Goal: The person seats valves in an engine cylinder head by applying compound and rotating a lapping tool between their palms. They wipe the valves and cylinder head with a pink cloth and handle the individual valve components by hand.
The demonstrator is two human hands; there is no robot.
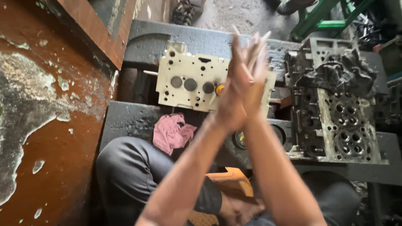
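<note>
Over cylinder head (pixel 190 81): flat hands (pixel 243 88) pressed palm-to-palm

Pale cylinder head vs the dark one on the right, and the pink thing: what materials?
Pale cylinder head: looks like cast aluminium, cleaned; flat matte cream face with machined holes. Dark cylinder head: probably cast metal too, grey under black oily grime, alloy unclear. Pink rag: soft woven cloth, crumpled folds.

Centre: the left hand (pixel 234 90) and right hand (pixel 253 79), pressed palm to palm, block the pale flat metal cylinder head (pixel 188 81).
Right: a grimy dark engine head with valve holes (pixel 335 104) fills the bench there.
Lower centre: crumpled pink rag (pixel 171 133) and small orange cardboard box (pixel 232 182) crowd the lap.
Left: rust-brown peeling wall (pixel 46 113) closes that side.
Top centre: bare grey concrete floor (pixel 238 14) is open.
</note>
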